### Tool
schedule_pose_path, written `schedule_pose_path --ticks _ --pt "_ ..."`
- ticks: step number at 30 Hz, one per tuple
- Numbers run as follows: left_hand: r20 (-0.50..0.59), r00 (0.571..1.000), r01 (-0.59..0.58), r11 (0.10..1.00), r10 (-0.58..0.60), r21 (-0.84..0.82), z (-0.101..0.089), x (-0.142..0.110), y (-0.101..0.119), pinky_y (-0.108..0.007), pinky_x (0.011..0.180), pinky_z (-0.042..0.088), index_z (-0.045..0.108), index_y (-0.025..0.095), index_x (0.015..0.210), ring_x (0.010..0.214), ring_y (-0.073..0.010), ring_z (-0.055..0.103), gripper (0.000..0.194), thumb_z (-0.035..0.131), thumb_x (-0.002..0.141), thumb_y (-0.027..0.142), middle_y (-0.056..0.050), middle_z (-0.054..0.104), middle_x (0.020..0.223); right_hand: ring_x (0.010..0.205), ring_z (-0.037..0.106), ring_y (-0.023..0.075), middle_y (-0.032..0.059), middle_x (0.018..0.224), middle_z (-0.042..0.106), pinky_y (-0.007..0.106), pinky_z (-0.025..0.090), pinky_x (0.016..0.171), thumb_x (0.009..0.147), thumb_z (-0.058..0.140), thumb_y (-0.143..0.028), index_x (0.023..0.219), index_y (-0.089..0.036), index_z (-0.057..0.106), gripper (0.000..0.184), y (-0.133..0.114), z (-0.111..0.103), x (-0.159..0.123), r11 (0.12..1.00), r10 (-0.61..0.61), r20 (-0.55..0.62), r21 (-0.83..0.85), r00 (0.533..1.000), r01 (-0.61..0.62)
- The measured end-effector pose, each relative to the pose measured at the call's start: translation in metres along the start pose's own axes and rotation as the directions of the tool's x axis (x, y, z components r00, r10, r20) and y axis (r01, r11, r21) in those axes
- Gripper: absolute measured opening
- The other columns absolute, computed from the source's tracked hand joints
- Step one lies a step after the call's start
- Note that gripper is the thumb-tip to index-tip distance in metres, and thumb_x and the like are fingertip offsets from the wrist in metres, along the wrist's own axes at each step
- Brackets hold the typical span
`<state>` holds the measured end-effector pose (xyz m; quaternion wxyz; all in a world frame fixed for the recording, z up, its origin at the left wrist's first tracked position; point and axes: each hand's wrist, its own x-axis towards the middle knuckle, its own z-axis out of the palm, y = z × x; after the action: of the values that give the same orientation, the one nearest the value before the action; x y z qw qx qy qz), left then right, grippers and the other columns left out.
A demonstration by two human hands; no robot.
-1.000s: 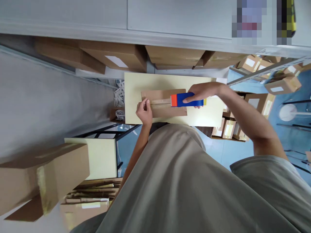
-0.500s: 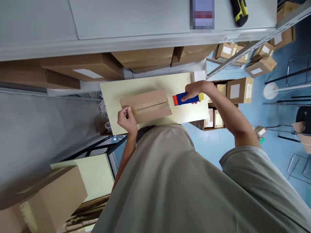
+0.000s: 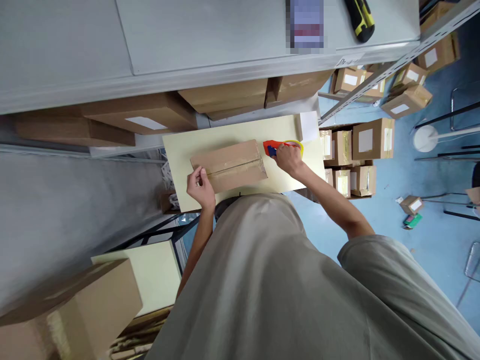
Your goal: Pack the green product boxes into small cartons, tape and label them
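Note:
A closed cardboard box lies flat on the pale yellow tabletop, its lengthwise seam facing up, with shiny clear tape along part of it. At the box's left end is my left hand, thumb and fingers pinched together; whatever is between them is too small to make out. My right hand grips a tape dispenser just off the box's right end. The dispenser has a red body, some blue near the fingers and a yellow ring at its far side, partly hidden by the hand.
A white block-like item stands at the table's back right corner. Above the table runs a grey shelf with a utility knife and a blurred-out item. Cartons fill the space below. A metal upright rises at right.
My right hand has turned over with the tape dispenser and moved slightly left, nearer the box; its red side now shows. My left hand stays at the box's left end. The view has shifted slightly.

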<state>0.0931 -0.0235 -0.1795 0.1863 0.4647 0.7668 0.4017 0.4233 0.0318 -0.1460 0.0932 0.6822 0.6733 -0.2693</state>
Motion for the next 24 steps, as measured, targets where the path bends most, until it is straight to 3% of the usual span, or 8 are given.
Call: schedule_pose_path --ticks 3,7,14,19,22,24 --pt "-0.022 1.0 0.017 0.999 -0.018 -0.051 0.001 0.0 -0.003 -0.03 0.097 0.061 0.077 0.017 0.112 0.104 -0.0191 0.077 0.017 0.071 0.107 0.032 -0.008 0.079 0.109 0.104 0.076 0.0349 0.026 0.113 0.08 0.041 0.052 0.09 0.116 0.062 -0.041 0.134 -0.002 0.066 0.044 0.012 0.03 0.001 0.981 0.187 -0.103 -0.033 0.977 -0.191" --pt "-0.027 0.999 0.031 0.994 -0.034 -0.105 0.003 0.001 -0.007 -0.03 0.098 0.061 0.075 0.017 0.106 0.1 -0.0182 0.075 0.013 0.073 0.106 0.03 -0.006 0.077 0.104 0.104 0.075 0.0303 0.0245 0.114 0.079 0.042 0.052 0.101 0.122 0.05 -0.043 0.143 -0.001 0.057 0.047 0.031 0.072 0.005 0.971 0.24 -0.146 0.049 0.96 -0.236" --pt "-0.03 0.999 0.007 0.995 -0.011 -0.104 0.003 0.003 -0.014 -0.03 0.095 0.06 0.076 0.017 0.103 0.096 -0.0181 0.073 0.014 0.073 0.106 0.03 -0.006 0.076 0.101 0.115 0.074 0.0356 0.0224 0.119 0.077 0.05 0.052 0.11 0.119 0.048 -0.034 0.138 -0.008 0.06 0.034 0.046 0.128 0.008 0.953 0.296 -0.219 0.134 0.93 -0.271" --pt "-0.032 0.999 -0.02 0.994 0.016 -0.104 0.002 0.001 -0.012 -0.032 0.096 0.06 0.078 0.017 0.104 0.098 -0.0199 0.073 0.021 0.068 0.11 0.035 -0.007 0.075 0.101 0.125 0.069 0.0367 0.0284 0.13 0.076 0.052 0.046 0.117 0.116 0.051 -0.033 0.133 -0.006 0.063 0.034 0.044 0.134 0.007 0.956 0.287 -0.25 0.136 0.925 -0.26" --pt "-0.015 0.999 -0.035 0.991 0.033 -0.132 0.0 0.0 -0.01 -0.033 0.099 0.059 0.08 0.017 0.107 0.103 -0.0209 0.075 0.026 0.063 0.113 0.036 -0.009 0.077 0.105 0.13 0.067 0.0399 0.0327 0.135 0.074 0.055 0.045 0.119 0.112 0.057 -0.033 0.13 -0.004 0.065 0.035 0.038 0.12 0.001 0.943 0.328 -0.295 0.156 0.898 -0.293" --pt "-0.004 1.0 -0.025 0.985 0.025 -0.172 -0.001 0.001 -0.01 -0.033 0.1 0.06 0.081 0.017 0.108 0.105 -0.021 0.076 0.026 0.065 0.111 0.037 -0.01 0.078 0.108 0.131 0.067 0.0411 0.0315 0.135 0.074 0.057 0.047 0.118 0.112 0.057 -0.037 0.129 -0.007 0.066 0.036 0.03 0.108 -0.004 0.947 0.305 -0.353 0.213 0.884 -0.241"
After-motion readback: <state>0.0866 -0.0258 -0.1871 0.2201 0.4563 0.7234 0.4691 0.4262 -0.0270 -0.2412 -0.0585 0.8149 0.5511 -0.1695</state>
